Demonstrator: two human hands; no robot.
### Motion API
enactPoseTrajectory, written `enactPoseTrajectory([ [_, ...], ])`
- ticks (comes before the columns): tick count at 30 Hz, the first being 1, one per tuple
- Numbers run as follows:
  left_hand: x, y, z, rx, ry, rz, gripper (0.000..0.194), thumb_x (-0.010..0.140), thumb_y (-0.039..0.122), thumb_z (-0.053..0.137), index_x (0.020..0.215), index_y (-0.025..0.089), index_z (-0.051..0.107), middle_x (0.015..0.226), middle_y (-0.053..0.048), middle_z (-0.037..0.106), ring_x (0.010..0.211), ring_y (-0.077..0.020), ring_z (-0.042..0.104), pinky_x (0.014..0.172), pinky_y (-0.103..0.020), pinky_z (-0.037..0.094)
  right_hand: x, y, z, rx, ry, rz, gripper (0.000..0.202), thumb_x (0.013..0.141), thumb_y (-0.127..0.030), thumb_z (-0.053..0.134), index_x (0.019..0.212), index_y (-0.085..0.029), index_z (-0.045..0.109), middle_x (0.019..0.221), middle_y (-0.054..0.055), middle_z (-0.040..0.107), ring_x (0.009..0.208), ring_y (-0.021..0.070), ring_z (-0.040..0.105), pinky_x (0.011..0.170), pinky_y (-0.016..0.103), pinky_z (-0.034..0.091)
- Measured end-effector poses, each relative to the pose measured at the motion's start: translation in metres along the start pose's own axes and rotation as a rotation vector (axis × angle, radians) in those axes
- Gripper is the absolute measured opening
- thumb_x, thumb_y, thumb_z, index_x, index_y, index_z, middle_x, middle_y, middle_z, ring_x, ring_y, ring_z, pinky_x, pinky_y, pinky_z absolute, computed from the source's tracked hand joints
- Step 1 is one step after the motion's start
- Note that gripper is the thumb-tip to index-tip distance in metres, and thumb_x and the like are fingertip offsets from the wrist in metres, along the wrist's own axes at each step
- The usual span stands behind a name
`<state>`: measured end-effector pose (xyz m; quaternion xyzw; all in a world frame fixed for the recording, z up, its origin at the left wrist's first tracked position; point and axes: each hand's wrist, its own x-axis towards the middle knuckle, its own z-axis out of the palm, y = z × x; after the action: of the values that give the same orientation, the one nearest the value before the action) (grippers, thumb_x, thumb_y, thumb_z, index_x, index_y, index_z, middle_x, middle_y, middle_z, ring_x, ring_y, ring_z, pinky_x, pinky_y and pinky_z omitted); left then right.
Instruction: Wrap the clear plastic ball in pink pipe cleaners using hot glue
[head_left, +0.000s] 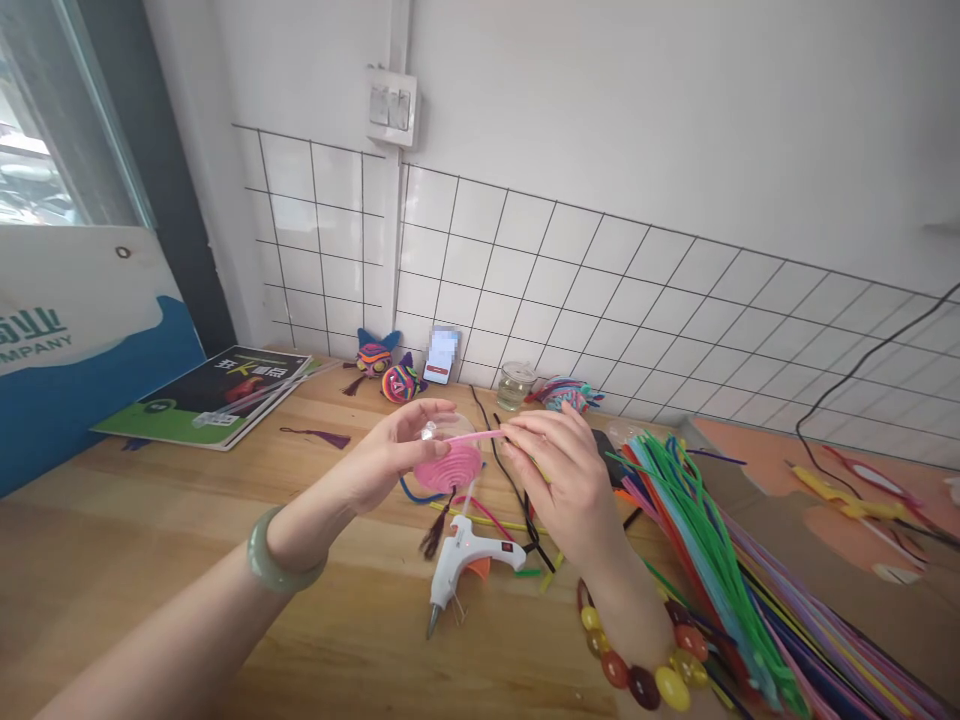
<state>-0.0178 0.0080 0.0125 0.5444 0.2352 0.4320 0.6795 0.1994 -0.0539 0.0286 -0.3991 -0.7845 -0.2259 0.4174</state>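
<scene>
My left hand [394, 447] is closed around a clear ball whose lower part is covered in a coil of pink pipe cleaner [452, 470]. A dark tassel [433, 533] hangs below the ball. Between the fingertips of my right hand [561, 478] is the free end of a pink pipe cleaner strand [480, 436], stretched out from the ball. Just beneath the ball, a white hot glue gun [466, 552] lies on the wooden table, its nozzle towards me. Loose bits of coloured pipe cleaner are scattered around it.
A large bundle of pipe cleaners [701, 560] fills the right side. At the back stand wrapped ball figures [403, 380], a phone [442, 357] and a glass jar [515, 387]. Books [225, 395] and a loose tassel [319, 437] lie left; yellow pliers [847, 495] lie far right.
</scene>
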Motion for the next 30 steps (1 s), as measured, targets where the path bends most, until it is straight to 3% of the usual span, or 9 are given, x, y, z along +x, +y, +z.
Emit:
enactPoseTrajectory([
  [7, 0.0, 0.001, -0.001, -0.06, -0.01, -0.001, 0.048, 0.071, 0.025, 0.08, 0.115, 0.022, 0.062, 0.115, -0.007, 0.069, 0.101, -0.0208, 0.063, 0.086, -0.032, 0.046, 0.003, -0.012, -0.011, -0.018, 0.206, -0.017, 0.035, 0.088, -0.005, 0.058, 0.116, -0.026, 0.065, 0.112, 0.007, 0.069, 0.116, 0.0272, 0.063, 0.11, 0.062, 0.04],
  [15, -0.001, 0.0, -0.001, -0.088, -0.071, -0.035, 0.045, 0.072, 0.024, 0.079, 0.114, 0.022, 0.063, 0.116, -0.008, 0.07, 0.101, -0.0221, 0.064, 0.084, -0.032, 0.048, 0.005, -0.011, -0.014, -0.098, 0.134, -0.057, 0.031, 0.089, -0.003, 0.059, 0.113, -0.021, 0.066, 0.111, 0.009, 0.072, 0.121, 0.0282, 0.06, 0.109, 0.063, 0.04],
  [19, -0.001, -0.001, -0.001, -0.085, -0.085, -0.036, 0.045, 0.071, 0.025, 0.08, 0.114, 0.023, 0.064, 0.115, -0.007, 0.07, 0.101, -0.0214, 0.064, 0.084, -0.031, 0.049, 0.005, -0.011, -0.013, -0.097, 0.172, -0.078, 0.029, 0.088, -0.004, 0.061, 0.111, -0.021, 0.067, 0.109, 0.008, 0.072, 0.119, 0.0287, 0.061, 0.107, 0.064, 0.041],
  [22, 0.0, -0.001, -0.001, -0.088, -0.062, -0.034, 0.047, 0.069, 0.027, 0.082, 0.113, 0.023, 0.065, 0.114, -0.007, 0.069, 0.097, -0.0209, 0.064, 0.081, -0.031, 0.05, 0.006, -0.016, -0.015, -0.017, 0.213, -0.09, 0.029, 0.086, -0.003, 0.063, 0.11, -0.019, 0.067, 0.105, 0.01, 0.073, 0.114, 0.0281, 0.063, 0.1, 0.058, 0.049],
  [26, 0.001, 0.002, -0.002, -0.127, 0.026, -0.004, 0.045, 0.068, 0.027, 0.082, 0.11, 0.022, 0.067, 0.107, -0.005, 0.069, 0.09, -0.019, 0.063, 0.074, -0.028, 0.051, 0.007, -0.022, -0.017, 0.187, 0.239, -0.046, 0.022, 0.085, -0.003, 0.062, 0.1, -0.018, 0.067, 0.09, 0.007, 0.073, 0.088, 0.0211, 0.067, 0.08, 0.039, 0.056],
  [28, 0.001, 0.005, -0.003, -0.154, 0.066, 0.011, 0.043, 0.068, 0.027, 0.081, 0.108, 0.021, 0.067, 0.105, -0.005, 0.068, 0.087, -0.0189, 0.063, 0.07, -0.028, 0.052, 0.006, -0.02, -0.018, 0.25, 0.137, 0.078, 0.011, 0.089, -0.01, 0.059, 0.09, -0.018, 0.067, 0.079, 0.004, 0.071, 0.074, 0.0176, 0.065, 0.071, 0.033, 0.053],
  [30, 0.002, 0.006, -0.005, -0.17, 0.089, 0.03, 0.042, 0.067, 0.028, 0.081, 0.107, 0.021, 0.068, 0.105, -0.006, 0.068, 0.086, -0.0195, 0.062, 0.067, -0.028, 0.052, 0.003, -0.012, -0.016, 0.306, -0.154, 0.283, 0.014, 0.092, -0.021, 0.057, 0.082, -0.019, 0.066, 0.074, 0.002, 0.069, 0.067, 0.0156, 0.063, 0.064, 0.029, 0.049],
])
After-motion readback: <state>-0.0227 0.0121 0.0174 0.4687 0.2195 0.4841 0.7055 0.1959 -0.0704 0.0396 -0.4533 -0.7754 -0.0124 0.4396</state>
